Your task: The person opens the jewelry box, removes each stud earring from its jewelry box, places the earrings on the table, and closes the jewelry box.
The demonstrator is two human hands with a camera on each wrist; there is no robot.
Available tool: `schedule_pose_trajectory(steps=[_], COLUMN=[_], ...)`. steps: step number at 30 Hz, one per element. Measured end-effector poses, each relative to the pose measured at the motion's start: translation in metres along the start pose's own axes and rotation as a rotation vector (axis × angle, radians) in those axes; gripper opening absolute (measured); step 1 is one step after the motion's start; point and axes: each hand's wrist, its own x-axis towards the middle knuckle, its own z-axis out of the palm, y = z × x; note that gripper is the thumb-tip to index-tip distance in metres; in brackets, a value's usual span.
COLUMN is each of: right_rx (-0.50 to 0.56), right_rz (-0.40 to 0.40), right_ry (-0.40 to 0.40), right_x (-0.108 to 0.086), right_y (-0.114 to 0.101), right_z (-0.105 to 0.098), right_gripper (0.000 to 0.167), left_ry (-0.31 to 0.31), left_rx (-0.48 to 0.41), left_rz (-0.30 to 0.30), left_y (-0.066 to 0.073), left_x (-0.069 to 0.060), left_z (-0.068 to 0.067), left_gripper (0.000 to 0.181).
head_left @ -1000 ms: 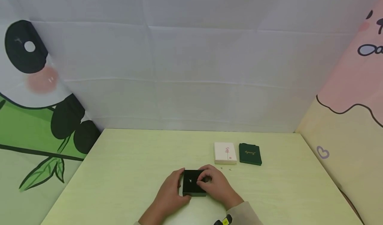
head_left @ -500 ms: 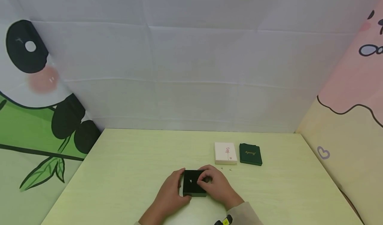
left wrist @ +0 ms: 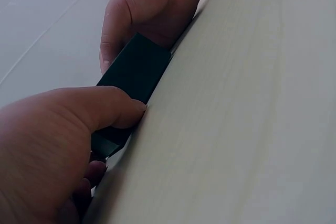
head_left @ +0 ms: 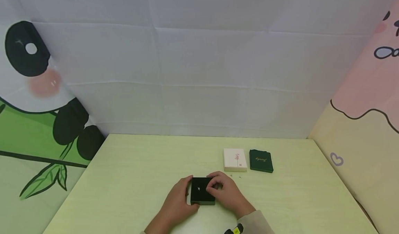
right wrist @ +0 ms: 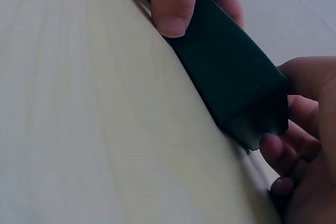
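A small dark green jewelry box (head_left: 197, 196) with a black top surface lies on the table before me. On its black surface sits a tiny silver star-like piece (head_left: 198, 189). My left hand (head_left: 177, 201) grips the box from the left, its thumb along the front side (left wrist: 131, 72). My right hand (head_left: 227, 193) is at the right part of the box, thumb and forefinger brought together over the black surface. In the right wrist view, its other fingers curl against the end of the box (right wrist: 231, 66). Whatever lies between the thumb and forefinger is hidden.
Behind the right hand lie a white box (head_left: 235, 159) with a pink flower print and a dark green box-like piece (head_left: 261, 161) with gold lettering. Two tiny bits (head_left: 240, 177) rest in front of the white box. A white sheet (head_left: 199, 81) hangs behind the pale table (head_left: 131, 171).
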Motion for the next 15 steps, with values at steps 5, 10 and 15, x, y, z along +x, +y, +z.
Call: schedule_pose_trajectory(steps=[5,10,15], right_rx=[0.017,0.041,0.032], right_rz=[0.007,0.017,0.028], right_ry=[0.004,0.025,0.038], right_x=[-0.0006,-0.0034,-0.0078], right_y=[0.0007,0.0006,0.0000], right_z=[-0.0003,-0.0031,-0.0089], right_gripper=[0.012,0.012,0.010], left_ry=[-0.001,-0.008,-0.007], left_rx=[-0.006,-0.007,-0.006], left_rz=[-0.005,-0.002,-0.005], left_y=[0.0000,0.0010,0.0017], left_x=[-0.0005,-0.0006,-0.0001], left_z=[-0.0002,-0.0002,0.0005], left_gripper=[0.092,0.093,0.093])
